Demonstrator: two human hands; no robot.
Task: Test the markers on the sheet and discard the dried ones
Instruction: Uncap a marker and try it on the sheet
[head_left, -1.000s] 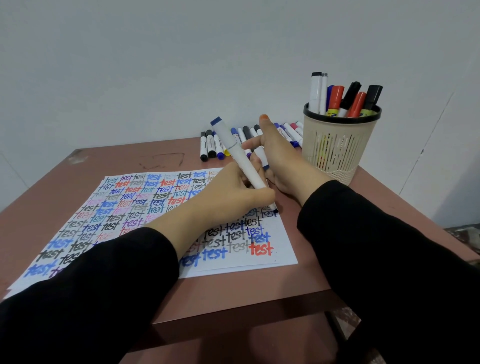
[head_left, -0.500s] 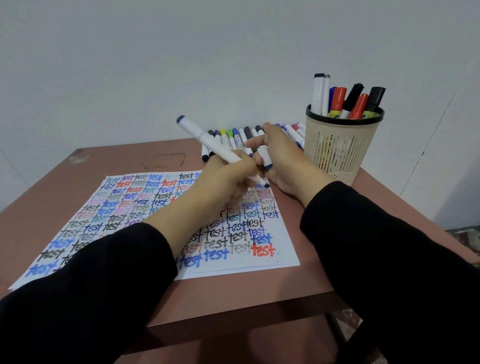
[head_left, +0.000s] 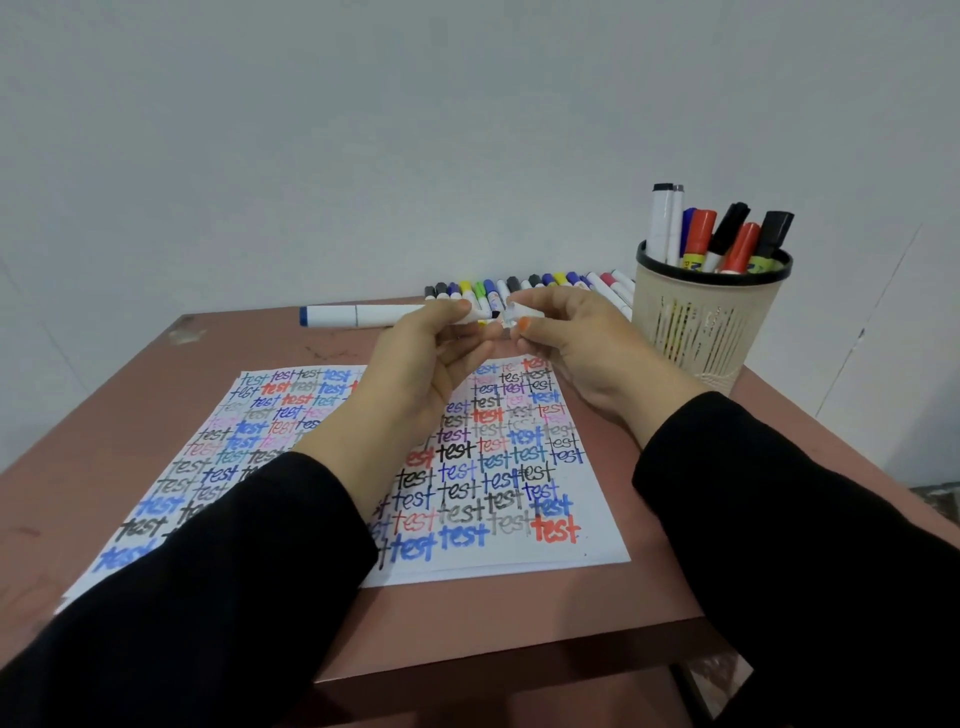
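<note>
Moved since a second before: the white marker, earlier tilted tip-down onto the sheet, was now off the paper and lay level in the air, its blue end pointing left.

- My left hand: fingers and thumb curled round the white marker near its tip end, raised above the far part of the sheet.
- My right hand: fingertips pinched a small white cap, held just beside the marker's tip. I could not tell whether cap and tip touched.
- Sheet: flat on the brown table, covered in rows of the word "test" in black, blue, red, grey and purple, partly under my black sleeves.
- Loose markers: a row lying side by side along the table's far edge, behind my hands.
- Beige holder: upright at the far right of the table, just beside the row, with several capped markers standing in it.
</note>
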